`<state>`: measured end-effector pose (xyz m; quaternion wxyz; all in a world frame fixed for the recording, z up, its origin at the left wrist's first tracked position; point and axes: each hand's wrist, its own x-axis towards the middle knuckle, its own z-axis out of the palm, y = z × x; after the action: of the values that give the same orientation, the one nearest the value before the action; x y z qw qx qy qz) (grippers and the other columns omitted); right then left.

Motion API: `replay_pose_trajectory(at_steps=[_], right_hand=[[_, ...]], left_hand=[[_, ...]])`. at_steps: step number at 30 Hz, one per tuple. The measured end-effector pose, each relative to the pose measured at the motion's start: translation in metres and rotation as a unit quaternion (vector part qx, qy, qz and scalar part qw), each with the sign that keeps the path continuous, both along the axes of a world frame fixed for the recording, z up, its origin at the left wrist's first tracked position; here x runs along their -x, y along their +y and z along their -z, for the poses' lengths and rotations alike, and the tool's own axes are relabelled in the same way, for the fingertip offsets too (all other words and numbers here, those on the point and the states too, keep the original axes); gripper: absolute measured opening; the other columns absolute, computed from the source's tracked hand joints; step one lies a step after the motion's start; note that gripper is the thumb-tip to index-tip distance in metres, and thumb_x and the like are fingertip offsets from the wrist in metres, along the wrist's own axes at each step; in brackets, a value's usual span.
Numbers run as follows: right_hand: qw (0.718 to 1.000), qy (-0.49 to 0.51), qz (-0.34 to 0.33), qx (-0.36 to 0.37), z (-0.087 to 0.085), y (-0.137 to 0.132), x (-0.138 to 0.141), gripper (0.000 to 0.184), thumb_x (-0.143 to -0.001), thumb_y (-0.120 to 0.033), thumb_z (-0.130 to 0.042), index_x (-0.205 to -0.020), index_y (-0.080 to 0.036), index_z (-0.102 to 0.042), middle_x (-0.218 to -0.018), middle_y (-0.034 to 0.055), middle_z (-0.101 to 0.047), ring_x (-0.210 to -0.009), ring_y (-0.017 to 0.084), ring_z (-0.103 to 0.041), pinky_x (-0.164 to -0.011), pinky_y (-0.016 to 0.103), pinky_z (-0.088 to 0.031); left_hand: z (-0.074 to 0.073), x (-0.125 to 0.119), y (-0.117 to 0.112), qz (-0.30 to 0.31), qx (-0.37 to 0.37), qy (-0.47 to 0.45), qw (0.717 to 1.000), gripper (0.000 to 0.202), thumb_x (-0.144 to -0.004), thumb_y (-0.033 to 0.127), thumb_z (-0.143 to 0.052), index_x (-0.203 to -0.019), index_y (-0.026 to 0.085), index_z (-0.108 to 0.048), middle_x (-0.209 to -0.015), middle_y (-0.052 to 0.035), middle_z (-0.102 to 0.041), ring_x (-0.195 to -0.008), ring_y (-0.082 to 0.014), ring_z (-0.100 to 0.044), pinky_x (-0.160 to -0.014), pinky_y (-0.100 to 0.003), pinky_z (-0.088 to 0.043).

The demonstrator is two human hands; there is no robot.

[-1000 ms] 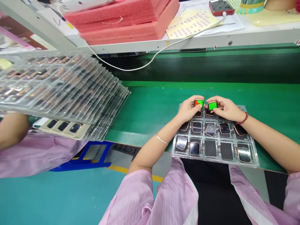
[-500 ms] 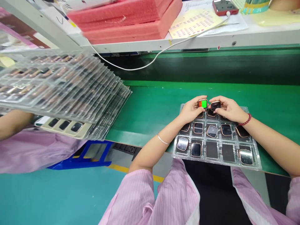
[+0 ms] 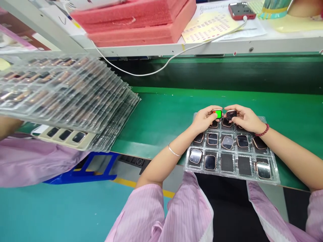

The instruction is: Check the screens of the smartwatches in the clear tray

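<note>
My left hand [image 3: 205,119] is shut on a rose-gold smartwatch body [image 3: 217,114], its screen lit green with a red strip at the left. My right hand [image 3: 244,120] holds a second rose-gold smartwatch body [image 3: 231,114] with a dark screen, close beside the first. Both hands hover just above the far edge of a clear plastic blister tray [image 3: 228,177]. Several watch bodies lie in its pockets, and a few pockets hold only dark pads, such as one [image 3: 227,162] in the bottom row. My hands hide the tray's far row.
A tall stack of clear trays [image 3: 73,97] juts in at the left over a cream tray of watches [image 3: 64,135]. A co-worker's forearm [image 3: 7,127] and pink striped sleeve [image 3: 32,161] lie beneath. Green bench mat [image 3: 290,111] surrounds my tray; pink foam blocks [image 3: 133,23] sit on the shelf behind.
The right-hand watch's screen has gone from bright green to dark. The left-hand watch's red patch has shrunk to a strip. Both hands have stayed nearly in place.
</note>
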<state>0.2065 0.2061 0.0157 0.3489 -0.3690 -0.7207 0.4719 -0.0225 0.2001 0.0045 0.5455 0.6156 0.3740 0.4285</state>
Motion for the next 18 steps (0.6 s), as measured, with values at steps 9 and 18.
replay_pose_trajectory(at_steps=[9,18], right_hand=[[1.000,0.009,0.000,0.003,0.0003,0.0006,-0.0004,0.047,-0.074,-0.018,-0.064,-0.121,-0.023,-0.065,-0.115,0.0077,-0.076,-0.091,0.025,-0.075,-0.088,0.045,-0.063],[1.000,0.019,0.002,0.005,-0.0044,-0.0016,0.0011,0.046,-0.074,-0.019,-0.065,-0.120,-0.022,-0.063,-0.112,0.0093,-0.076,-0.096,0.027,-0.075,-0.085,0.044,-0.064]], left_hand=[[0.0062,0.0003,0.0027,0.013,-0.013,-0.013,1.000,0.040,-0.083,0.023,-0.067,-0.122,0.017,-0.065,-0.116,-0.0091,-0.072,-0.091,-0.0175,-0.070,-0.089,-0.033,-0.056],[0.0026,-0.0015,0.0019,-0.006,-0.011,-0.016,1.000,0.042,-0.074,0.013,-0.068,-0.116,0.017,-0.063,-0.105,-0.0064,-0.072,-0.098,-0.0185,-0.070,-0.085,-0.029,-0.056]])
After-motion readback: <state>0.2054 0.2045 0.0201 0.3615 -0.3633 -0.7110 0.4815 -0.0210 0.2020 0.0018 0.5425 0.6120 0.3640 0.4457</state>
